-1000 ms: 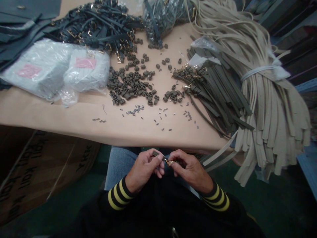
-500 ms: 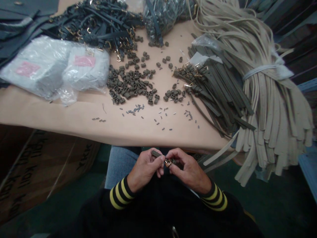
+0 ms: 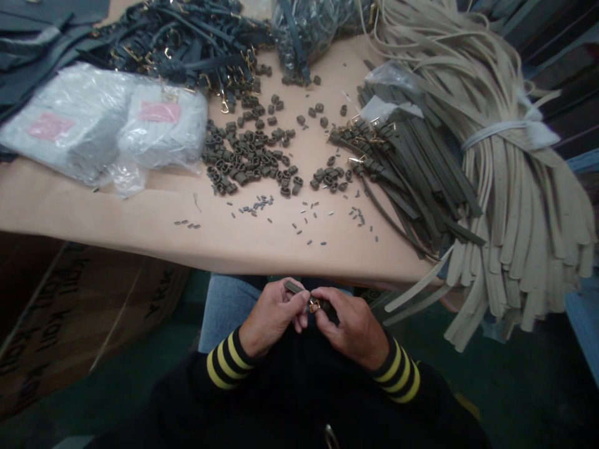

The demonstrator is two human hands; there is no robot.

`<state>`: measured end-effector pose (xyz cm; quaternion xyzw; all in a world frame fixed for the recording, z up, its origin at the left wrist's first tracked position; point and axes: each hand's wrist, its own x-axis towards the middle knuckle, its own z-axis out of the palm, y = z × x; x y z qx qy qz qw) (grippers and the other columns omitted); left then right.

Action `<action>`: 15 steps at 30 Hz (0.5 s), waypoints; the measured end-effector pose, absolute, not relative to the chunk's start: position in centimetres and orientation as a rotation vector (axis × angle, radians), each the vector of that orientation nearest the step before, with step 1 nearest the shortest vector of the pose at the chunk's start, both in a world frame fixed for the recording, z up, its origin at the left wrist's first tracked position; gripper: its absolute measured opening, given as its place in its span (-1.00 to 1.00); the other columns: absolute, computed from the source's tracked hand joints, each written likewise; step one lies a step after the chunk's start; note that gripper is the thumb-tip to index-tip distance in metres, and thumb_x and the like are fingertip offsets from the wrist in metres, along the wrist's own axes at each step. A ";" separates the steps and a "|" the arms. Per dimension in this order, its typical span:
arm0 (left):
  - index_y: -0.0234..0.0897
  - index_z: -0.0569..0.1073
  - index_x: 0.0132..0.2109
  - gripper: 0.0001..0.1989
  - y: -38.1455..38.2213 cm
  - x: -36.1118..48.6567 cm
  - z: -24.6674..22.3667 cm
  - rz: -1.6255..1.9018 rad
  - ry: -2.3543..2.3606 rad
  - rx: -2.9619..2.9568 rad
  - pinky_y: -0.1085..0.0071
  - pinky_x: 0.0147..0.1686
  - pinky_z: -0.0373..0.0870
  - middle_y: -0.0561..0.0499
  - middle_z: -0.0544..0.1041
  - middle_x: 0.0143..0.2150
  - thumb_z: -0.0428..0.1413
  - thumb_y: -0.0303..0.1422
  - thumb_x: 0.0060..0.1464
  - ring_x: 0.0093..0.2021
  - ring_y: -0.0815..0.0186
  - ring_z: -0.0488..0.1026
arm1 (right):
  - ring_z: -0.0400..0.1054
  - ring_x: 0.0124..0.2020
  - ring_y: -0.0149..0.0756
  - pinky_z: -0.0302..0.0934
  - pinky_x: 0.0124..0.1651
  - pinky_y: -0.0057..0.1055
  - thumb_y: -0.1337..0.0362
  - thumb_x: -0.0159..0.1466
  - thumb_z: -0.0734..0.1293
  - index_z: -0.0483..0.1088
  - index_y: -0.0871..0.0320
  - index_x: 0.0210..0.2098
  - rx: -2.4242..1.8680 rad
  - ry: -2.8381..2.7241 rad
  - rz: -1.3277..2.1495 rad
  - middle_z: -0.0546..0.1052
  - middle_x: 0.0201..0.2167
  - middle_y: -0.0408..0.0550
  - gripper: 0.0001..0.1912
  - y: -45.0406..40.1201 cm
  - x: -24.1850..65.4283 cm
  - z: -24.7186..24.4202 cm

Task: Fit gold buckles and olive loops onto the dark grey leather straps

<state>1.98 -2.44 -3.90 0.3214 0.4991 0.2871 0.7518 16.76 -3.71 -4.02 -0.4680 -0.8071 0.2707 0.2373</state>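
Just below the table's front edge, over my lap, both hands hold one dark olive strap [image 3: 294, 287] with a gold buckle [image 3: 313, 305]. My left hand [image 3: 275, 315] is closed, its thumb pressing on the strap's end left of the buckle. My right hand [image 3: 350, 321] is closed on the strap to the right of the buckle, fingers near the metal. Part of the strap is hidden inside my hands. On the table in front lie a heap of small olive strap loops [image 3: 253, 156] and scattered tiny metal pieces [image 3: 257, 204].
To the right are a bundle of buckled olive straps [image 3: 416, 168] and a tied bundle of long beige straps [image 3: 524, 206]. Plastic-wrapped white packs [image 3: 70, 125] lie at left, with dark buckled straps [image 3: 178, 43] behind. A cardboard box [image 3: 84, 312] stands below the table at left.
My right hand has shifted slightly left and its fingers have moved around the buckle. The buckle has turned a little. My left hand stays nearly in place.
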 end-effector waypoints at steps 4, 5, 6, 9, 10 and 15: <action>-0.35 0.26 -0.45 -0.80 -2.4 1.9 -3.9 0.630 1.088 0.759 0.58 -0.68 0.19 0.12 0.33 -0.67 0.05 -0.28 -0.05 -0.70 0.51 0.23 | 0.40 -0.45 -0.30 0.27 -0.38 -0.42 0.43 0.15 0.14 0.28 0.21 -0.29 -1.291 -2.155 0.769 0.49 -0.48 0.00 -0.84 -3.6 16.7 -3.9; -0.35 0.25 -0.43 -0.80 -2.4 1.9 -3.9 0.628 1.087 0.785 0.58 -0.68 0.20 0.12 0.33 -0.66 0.05 -0.29 -0.05 -0.69 0.51 0.23 | 0.39 -0.46 -0.32 0.27 -0.39 -0.44 0.43 0.14 0.15 0.28 0.20 -0.30 -1.299 -2.120 0.805 0.48 -0.49 -0.02 -0.85 -3.6 16.7 -3.9; -0.35 0.24 -0.42 -0.81 -2.4 1.9 -3.8 0.623 1.089 0.814 0.58 -0.67 0.20 0.12 0.33 -0.65 0.04 -0.30 -0.04 -0.68 0.51 0.23 | 0.39 -0.47 -0.34 0.27 -0.40 -0.46 0.42 0.14 0.16 0.29 0.19 -0.31 -1.310 -2.080 0.842 0.48 -0.50 -0.04 -0.86 -3.6 16.7 -3.8; -0.33 0.22 -0.41 -0.85 -2.5 1.9 -3.7 0.601 1.133 0.943 0.55 -0.64 0.23 0.13 0.32 -0.63 -0.01 -0.33 0.00 -0.65 0.49 0.25 | 0.38 -0.47 -0.38 0.26 -0.39 -0.49 0.43 0.11 0.19 0.29 0.19 -0.33 -1.362 -1.965 0.958 0.47 -0.48 -0.07 -0.87 -3.5 16.8 -3.8; -0.32 0.22 -0.40 -0.87 -2.6 1.9 -3.7 0.603 1.172 1.025 0.54 -0.62 0.24 0.12 0.32 -0.61 -0.03 -0.34 0.01 -0.63 0.48 0.27 | 0.38 -0.46 -0.38 0.26 -0.39 -0.49 0.43 0.11 0.19 0.29 0.18 -0.33 -1.383 -1.933 0.999 0.46 -0.47 -0.08 -0.87 -3.4 16.8 -3.8; -0.31 0.26 -0.38 -0.91 -3.3 2.0 -4.1 0.726 1.390 1.650 0.47 -0.46 0.27 0.03 0.38 -0.49 -0.06 -0.40 0.06 -0.48 0.39 0.34 | 0.39 -0.41 -0.37 0.27 -0.33 -0.45 0.38 0.11 0.21 0.25 0.16 -0.33 -1.496 -1.712 1.242 0.45 -0.44 -0.09 -0.90 -3.4 16.6 -4.0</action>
